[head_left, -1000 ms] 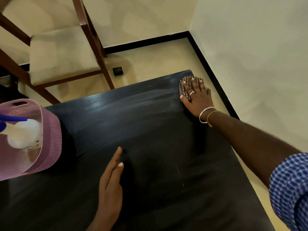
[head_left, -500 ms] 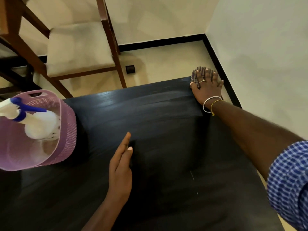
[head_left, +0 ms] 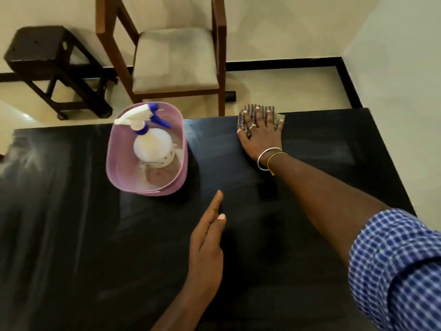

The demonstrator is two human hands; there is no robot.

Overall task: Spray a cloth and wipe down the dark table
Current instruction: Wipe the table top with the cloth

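Note:
The dark table point(head_left: 95, 235) fills the lower part of the view. My right hand point(head_left: 261, 137) lies flat on a checked cloth point(head_left: 245, 111) at the table's far edge, pressing it down with fingers spread; most of the cloth is hidden under the hand. My left hand point(head_left: 206, 244) rests edge-on on the table nearer to me, fingers straight and together, holding nothing. A white spray bottle point(head_left: 151, 144) with a blue trigger stands in a pink plastic basket point(head_left: 114, 168) on the table, left of the cloth.
Beyond the far edge stand a wooden chair point(head_left: 176, 60) with a beige seat and a dark stool point(head_left: 40, 48) on the cream floor. A pale wall point(head_left: 393, 68) runs close along the table's right side.
My right hand has slid the cloth leftward along the far edge, away from the right corner. The view has swung left, bringing the basket and chair towards the middle. My left hand stays put.

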